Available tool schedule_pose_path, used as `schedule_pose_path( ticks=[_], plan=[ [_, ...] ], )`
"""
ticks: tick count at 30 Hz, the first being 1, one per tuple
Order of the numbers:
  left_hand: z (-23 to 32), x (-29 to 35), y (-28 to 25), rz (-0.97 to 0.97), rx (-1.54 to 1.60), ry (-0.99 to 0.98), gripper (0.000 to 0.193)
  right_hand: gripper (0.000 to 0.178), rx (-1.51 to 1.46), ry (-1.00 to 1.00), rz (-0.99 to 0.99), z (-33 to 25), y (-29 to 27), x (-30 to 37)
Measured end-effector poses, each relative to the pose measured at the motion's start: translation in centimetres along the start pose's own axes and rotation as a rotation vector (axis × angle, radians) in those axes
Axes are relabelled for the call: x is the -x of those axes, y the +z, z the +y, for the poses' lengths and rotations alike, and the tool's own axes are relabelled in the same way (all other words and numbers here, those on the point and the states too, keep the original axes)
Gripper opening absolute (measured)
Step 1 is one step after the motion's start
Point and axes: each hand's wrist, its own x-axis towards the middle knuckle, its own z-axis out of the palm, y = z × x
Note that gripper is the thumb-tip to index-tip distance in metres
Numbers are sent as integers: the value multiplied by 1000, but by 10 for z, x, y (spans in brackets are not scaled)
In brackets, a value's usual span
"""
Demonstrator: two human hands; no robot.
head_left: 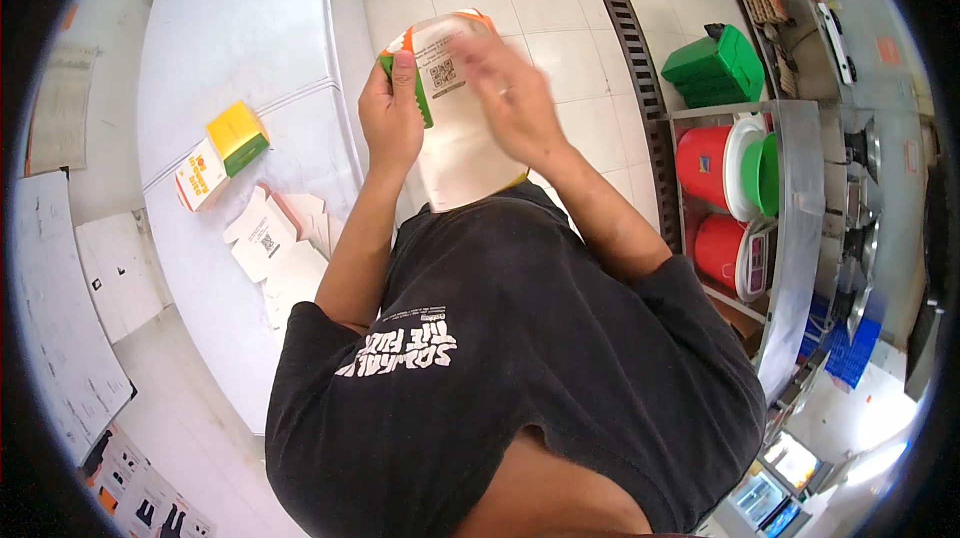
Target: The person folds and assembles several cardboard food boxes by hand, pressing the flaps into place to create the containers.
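In front of my body is a cardboard carton (465, 153), whitish with orange and green edges and a square printed code. My left hand (392, 123) grips its left edge, thumb on the near face and fingers behind. Across its upper right part lies my right hand (520, 108); its fingers are blurred by motion, so their grip is unclear. On the white table to the left rests a folded-up box (238, 138) in yellow, green and white. Beside it, nearer to me, are several flat unfolded cartons (270, 238), partly overlapping.
The white table (250, 28) runs along my left side. A floor drain grate (632, 58) crosses the tiles at right. Beyond it are a green bin (715, 68) and a metal shelf (795, 228) with red containers (705, 163). Egg trays (765, 3) stand at the far right.
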Motion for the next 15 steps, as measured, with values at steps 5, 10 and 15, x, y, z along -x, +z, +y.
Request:
schedule_pose_path(
  ticks=[5,10,15],
  plan=[
    [-13,-10,-1,13,90,-46,45,50,121,188,249,18,-24,-17],
    [-17,-12,-2,-74,106,-79,42,41,-307,525,-59,29,-24,-30],
    [-1,-12,1,33,530,-171,46,43,-63,340,139,49,8,-39]
  ],
)
